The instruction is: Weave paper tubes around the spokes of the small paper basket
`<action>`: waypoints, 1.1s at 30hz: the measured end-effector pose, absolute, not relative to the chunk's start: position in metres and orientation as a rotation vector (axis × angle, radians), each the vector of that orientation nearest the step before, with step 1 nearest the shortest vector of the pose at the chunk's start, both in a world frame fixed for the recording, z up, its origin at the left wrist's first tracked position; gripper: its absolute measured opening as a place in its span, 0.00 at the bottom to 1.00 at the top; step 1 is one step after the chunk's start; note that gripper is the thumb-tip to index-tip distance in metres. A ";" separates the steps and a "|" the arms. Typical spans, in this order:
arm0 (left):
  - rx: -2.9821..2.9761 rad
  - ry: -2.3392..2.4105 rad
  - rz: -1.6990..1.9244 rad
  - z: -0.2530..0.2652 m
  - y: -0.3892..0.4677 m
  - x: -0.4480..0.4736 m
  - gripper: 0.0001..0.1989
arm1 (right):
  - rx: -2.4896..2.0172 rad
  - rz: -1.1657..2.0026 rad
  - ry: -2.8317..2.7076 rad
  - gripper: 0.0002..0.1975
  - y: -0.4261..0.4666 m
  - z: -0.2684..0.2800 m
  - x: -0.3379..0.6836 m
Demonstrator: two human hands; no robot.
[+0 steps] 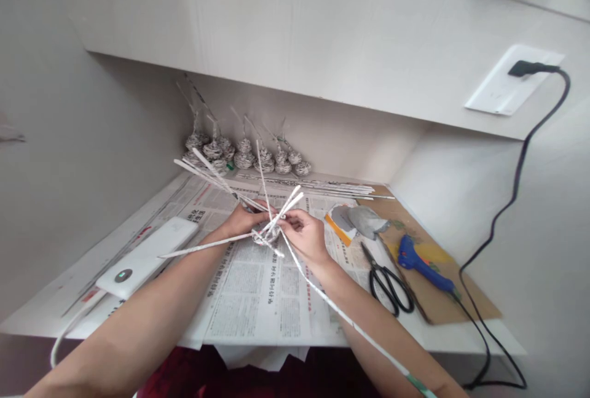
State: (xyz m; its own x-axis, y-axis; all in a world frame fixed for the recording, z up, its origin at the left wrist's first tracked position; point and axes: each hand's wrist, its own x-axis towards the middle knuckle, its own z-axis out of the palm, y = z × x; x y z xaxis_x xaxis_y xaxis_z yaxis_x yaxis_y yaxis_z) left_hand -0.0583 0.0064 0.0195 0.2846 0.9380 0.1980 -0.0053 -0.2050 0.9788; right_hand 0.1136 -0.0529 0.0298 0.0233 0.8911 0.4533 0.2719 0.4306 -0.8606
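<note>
paper-tube weave (267, 235) over printed newspaper (258, 300)

Bare forearms, no sleeves, dark red garment

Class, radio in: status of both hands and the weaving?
Left hand and right hand both gripping the paper-tube weave. Long tube trails over right forearm. Scissors lie clear.

Both hands meet over the newspaper-covered worktop (258, 300): left hand (242, 221) and right hand (306, 237) pinch a small woven paper-tube piece (266, 235), spokes fanning out. Scissors (389, 284) and a blue glue gun (421, 263) lie at three o'clock, finished coils (244, 155) at twelve.
</note>
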 end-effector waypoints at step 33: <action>1.580 0.859 1.036 0.025 0.006 -0.058 0.12 | -1.154 0.388 -1.730 0.09 -0.061 0.028 0.114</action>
